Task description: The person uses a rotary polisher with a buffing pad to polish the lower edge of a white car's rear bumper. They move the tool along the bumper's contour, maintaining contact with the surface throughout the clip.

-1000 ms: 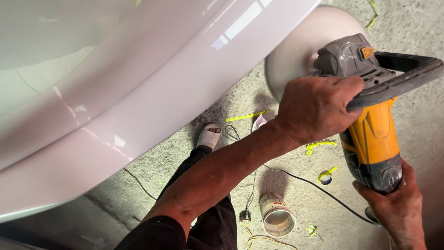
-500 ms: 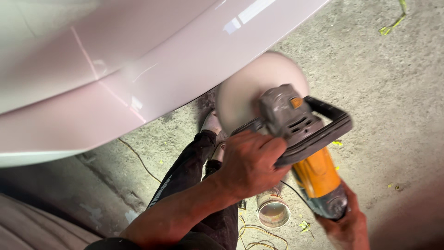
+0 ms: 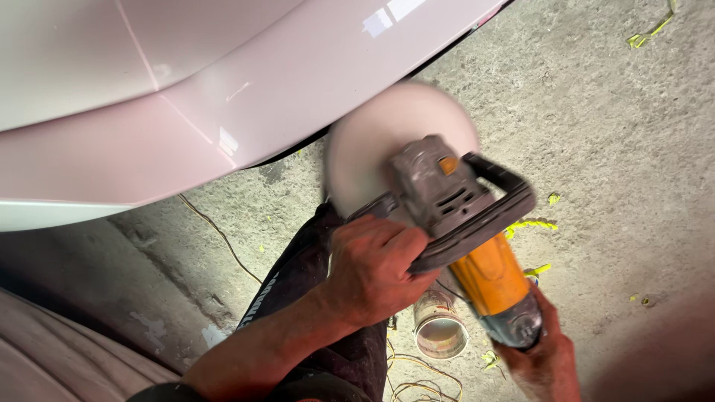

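I hold an orange and grey polishing machine [image 3: 477, 246] over the concrete floor. Its round white pad [image 3: 387, 141] is blurred and sits just below the edge of a glossy white car body panel [image 3: 208, 97]. My left hand [image 3: 372, 268] grips the black loop handle at the machine's head. My right hand [image 3: 540, 357] holds the rear end of the orange body at the lower right. The pad's face is turned away from the camera.
A roll of tape [image 3: 439, 331] lies on the concrete floor [image 3: 611, 149] under the machine, with thin cables [image 3: 417, 372] beside it. Yellow scraps [image 3: 532, 225] are scattered about. My dark trouser leg [image 3: 298, 283] reaches under the panel.
The machine and both hands have shifted left and down in view. The pad has come away from beneath the panel's edge, and more open floor shows at the right.
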{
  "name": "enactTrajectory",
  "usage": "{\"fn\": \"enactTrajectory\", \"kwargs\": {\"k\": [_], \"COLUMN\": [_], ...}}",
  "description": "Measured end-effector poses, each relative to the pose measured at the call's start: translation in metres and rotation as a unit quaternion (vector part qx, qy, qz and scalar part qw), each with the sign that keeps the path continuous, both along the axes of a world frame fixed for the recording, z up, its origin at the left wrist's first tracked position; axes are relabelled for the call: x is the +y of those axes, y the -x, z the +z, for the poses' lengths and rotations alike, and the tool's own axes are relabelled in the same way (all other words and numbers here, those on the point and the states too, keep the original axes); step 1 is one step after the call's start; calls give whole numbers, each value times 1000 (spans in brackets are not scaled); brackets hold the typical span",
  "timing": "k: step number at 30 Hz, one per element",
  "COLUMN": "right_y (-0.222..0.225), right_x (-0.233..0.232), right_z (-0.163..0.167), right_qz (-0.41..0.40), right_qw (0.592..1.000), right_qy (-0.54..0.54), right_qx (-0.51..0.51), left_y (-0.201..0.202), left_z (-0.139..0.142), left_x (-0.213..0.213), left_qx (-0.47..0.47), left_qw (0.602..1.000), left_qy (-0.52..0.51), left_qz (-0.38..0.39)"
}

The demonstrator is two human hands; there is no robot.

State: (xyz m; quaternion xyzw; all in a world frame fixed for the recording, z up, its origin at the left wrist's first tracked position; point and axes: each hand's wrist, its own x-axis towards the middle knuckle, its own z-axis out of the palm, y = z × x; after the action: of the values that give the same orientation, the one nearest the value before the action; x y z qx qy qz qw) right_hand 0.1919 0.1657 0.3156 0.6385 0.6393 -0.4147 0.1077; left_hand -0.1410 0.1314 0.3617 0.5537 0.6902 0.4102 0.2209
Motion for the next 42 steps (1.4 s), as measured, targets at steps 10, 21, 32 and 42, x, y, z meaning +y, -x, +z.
{"fn": "enactTrajectory", "kwargs": {"k": [10,21,32,42], "right_y": [-12,24,64,58], "right_x": [23,-23,-66,-79], "right_z": [-4,-7,1,4], "right_qz": [-13,122,145,172], "right_qw": [996,989,987,967], "right_qy": [-88,-87,-72,-184], "right_qx": [-9,0,-17,-47], "left_y": [-6,13,22,22], "left_z": [-22,-35,-55,-75], "left_x": [26,-85,-145,-144], "left_qx": [-50,-23,-39,-74], "left_qw": [998,990,983,980], "left_qy": [-38,-59,-54,-89], "left_qz": [27,130,169,160]}}
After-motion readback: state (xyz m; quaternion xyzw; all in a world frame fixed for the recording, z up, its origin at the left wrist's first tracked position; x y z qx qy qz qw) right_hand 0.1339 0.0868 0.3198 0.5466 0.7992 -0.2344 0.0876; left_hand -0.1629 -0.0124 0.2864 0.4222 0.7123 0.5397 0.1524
